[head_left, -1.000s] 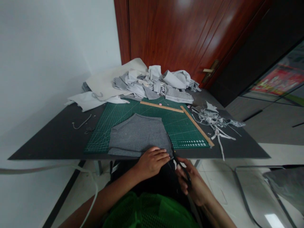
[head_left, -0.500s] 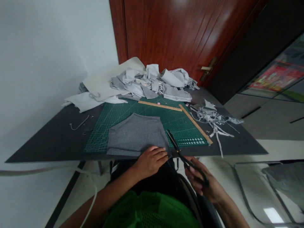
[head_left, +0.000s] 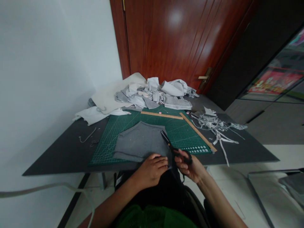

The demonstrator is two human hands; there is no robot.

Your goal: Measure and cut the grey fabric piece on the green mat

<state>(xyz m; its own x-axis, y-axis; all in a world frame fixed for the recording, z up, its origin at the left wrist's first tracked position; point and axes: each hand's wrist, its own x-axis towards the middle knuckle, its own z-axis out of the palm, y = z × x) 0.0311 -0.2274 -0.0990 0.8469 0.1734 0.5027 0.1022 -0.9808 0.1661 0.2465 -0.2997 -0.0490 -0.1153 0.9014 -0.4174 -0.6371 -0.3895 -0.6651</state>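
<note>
A folded piece of grey fabric (head_left: 140,141) lies on the green cutting mat (head_left: 106,133) at the table's near side. My left hand (head_left: 153,169) is closed on the fabric's near edge, close to its right corner; the fingers' undersides are hidden. In my right hand (head_left: 190,167) is a pair of black-handled scissors (head_left: 168,142), my fingers in and around the handles. The blades point up and left over the fabric's right edge. Whether they touch the cloth I cannot tell.
Two wooden rulers, one across the mat (head_left: 161,115) and one slanting along its right side (head_left: 199,133), lie beyond the fabric. White and grey cloth is heaped (head_left: 152,91) at the back. Scraps (head_left: 211,122) lie at the right, thread bits (head_left: 87,136) at the left.
My right hand has brought the scissors up and left, from beside the fabric to over its right edge. My left hand stays at the near edge. The camera view has shifted slightly.
</note>
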